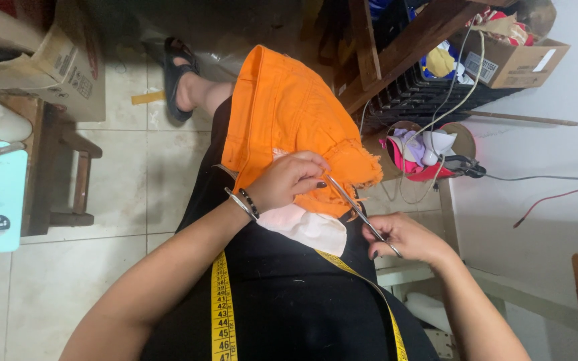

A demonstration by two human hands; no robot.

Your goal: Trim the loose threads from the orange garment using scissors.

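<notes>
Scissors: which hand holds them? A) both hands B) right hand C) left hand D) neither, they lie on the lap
B: the right hand grips the handles of the scissors, whose blades point at the frayed hem of the orange garment, while the left hand holds that fabric down.

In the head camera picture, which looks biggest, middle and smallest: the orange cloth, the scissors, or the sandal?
1. orange cloth, clearly the largest.
2. scissors in the right hand and sandal: about alike in length, and the sandal lies farther away, so I won't rank them.
</notes>
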